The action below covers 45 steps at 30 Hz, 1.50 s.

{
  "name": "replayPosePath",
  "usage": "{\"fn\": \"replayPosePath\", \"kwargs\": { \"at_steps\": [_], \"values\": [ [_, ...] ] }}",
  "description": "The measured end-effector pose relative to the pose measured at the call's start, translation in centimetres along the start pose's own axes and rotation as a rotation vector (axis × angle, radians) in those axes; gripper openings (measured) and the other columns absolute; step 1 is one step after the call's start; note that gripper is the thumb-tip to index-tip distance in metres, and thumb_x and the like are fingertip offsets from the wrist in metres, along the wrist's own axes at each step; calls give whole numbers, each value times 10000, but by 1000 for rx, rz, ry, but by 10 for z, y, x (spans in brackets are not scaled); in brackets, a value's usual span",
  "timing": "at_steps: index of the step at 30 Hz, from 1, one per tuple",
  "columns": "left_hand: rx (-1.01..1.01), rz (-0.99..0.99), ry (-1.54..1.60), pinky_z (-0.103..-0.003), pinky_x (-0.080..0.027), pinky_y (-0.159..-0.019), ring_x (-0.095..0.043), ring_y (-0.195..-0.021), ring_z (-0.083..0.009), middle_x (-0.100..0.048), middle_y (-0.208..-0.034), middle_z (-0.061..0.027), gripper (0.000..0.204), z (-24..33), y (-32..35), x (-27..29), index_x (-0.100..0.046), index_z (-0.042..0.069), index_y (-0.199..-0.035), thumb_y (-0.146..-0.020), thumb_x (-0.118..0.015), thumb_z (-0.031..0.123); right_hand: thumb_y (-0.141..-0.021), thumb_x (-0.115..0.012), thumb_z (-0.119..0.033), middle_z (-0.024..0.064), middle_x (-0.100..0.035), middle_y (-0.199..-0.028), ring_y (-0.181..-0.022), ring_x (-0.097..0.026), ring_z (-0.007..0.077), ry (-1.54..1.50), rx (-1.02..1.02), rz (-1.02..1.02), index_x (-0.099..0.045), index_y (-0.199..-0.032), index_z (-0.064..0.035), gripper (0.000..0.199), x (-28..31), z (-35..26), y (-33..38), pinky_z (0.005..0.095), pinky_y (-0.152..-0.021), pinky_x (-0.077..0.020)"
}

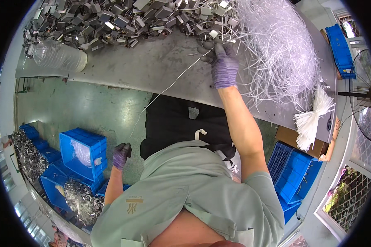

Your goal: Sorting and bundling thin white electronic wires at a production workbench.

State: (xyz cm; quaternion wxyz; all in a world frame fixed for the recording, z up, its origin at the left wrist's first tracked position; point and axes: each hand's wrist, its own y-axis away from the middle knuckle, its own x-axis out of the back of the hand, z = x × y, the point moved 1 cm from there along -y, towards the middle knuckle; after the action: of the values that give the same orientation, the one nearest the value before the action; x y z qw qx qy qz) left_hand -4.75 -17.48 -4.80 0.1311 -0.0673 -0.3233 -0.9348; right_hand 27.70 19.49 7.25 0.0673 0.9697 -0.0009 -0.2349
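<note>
Right hand (224, 66), gloved, pinches a thin white tube (169, 87) on the surface (152, 66) beside the metal clips (111, 20); left hand (121, 154) grips its far end low, so we judge it is drawn taut. Loose tubes (280, 49) are piled right.

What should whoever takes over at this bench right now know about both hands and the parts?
Right hand: gloved, on the grey bench, fingers pinching one end of a long white strand beside a small metal clip.
Left hand: gloved, low at the side, gripping the strand's other end.
Metal clip pile runs along the far edge; loose white strands heap at right, a tied bundle by the corner.
Done and left: cannot tell from this view.
</note>
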Motion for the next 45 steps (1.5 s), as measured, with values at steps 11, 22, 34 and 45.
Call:
{"fn": "replayPosePath", "kwargs": {
  "at_steps": [11,22,34,45],
  "values": [
    [-58,-98,-33,-266,-364,-501,-473,-503,-107,-526,-549,-34,410,29,0,-17,-559,35,-639,-887,-612,358,-962,-456,-122,197,-640,-975,-838,-675,317,-109,101,94,-488,-1103,17,201,20,-16,0,311,-576,-555],
    [-88,-252,-140,-277,-389,-494,-494,-497,-123,-532,-550,-48,412,71,-4,-34,-581,15,-656,-894,-583,351,-925,-540,-154,192,-650,-991,-838,-676,302,-59,-207,-178,-527,-1126,40,280,26,-14,11,316,-606,-561],
    [-333,-418,-53,-243,-364,-472,-452,-476,-97,-477,-550,-13,443,148,-10,-81,-472,24,-1330,-925,-524,194,-899,-595,-179,138,-671,-876,-668,-657,200,286,-43,-222,-581,-1062,50,281,2,-74,18,277,-601,-532],
    [-409,-316,259,-253,-334,-424,-451,-445,-119,-482,-536,-37,424,201,-36,-123,-568,-55,-1134,-930,-534,315,-897,-583,-157,107,-671,-807,-650,-647,156,348,-295,-588,-630,-928,44,209,-28,-10,66,261,-600,-523]
  ]
}}
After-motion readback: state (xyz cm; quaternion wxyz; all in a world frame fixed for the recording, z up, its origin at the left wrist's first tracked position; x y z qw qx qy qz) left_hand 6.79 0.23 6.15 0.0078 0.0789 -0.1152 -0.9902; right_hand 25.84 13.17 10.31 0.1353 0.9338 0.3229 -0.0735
